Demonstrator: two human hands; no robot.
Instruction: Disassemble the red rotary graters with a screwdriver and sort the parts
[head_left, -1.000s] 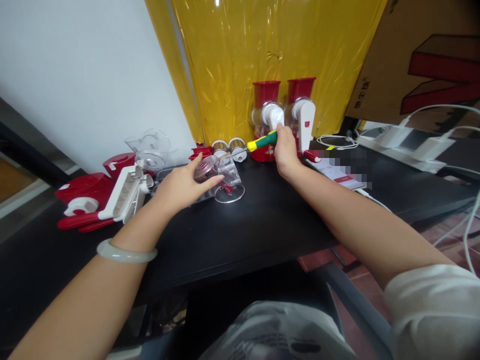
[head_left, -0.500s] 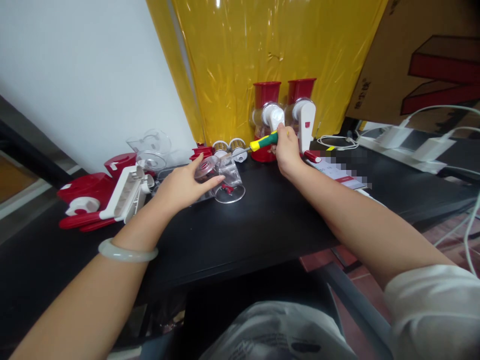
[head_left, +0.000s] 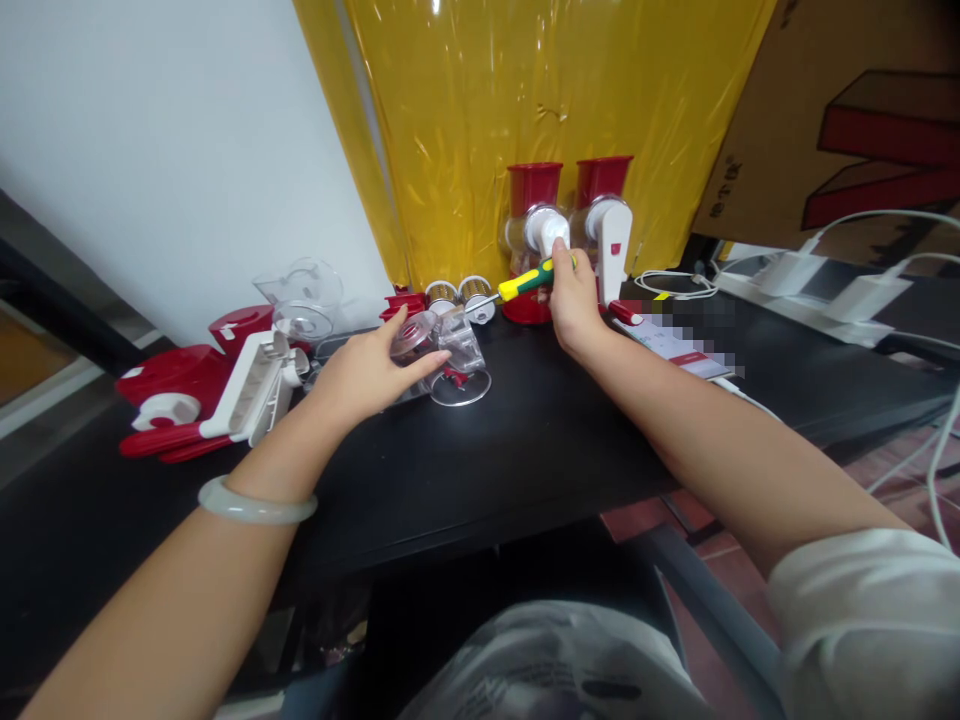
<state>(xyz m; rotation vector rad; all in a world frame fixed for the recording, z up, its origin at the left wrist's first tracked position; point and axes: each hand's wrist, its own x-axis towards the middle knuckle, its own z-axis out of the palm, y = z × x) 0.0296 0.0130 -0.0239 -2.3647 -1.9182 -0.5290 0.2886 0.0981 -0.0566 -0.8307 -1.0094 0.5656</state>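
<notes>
Resting on the black table (head_left: 450, 480), the see-through plastic part (head_left: 462, 347) shows a round rim (head_left: 459, 404) and red piece (head_left: 454, 377); the left hand (head_left: 364, 372) grips it, fingers spread, the right hand (head_left: 574, 305) clasping a green-and-yellow screwdriver (head_left: 525, 282) with curled fingers.

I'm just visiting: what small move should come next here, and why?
Probably a small adjustment by the right hand to seat the screwdriver squarely: its tip points at the upper end of the clear plastic part, which the left hand braces, but whether it is seated is too small to tell.
</notes>
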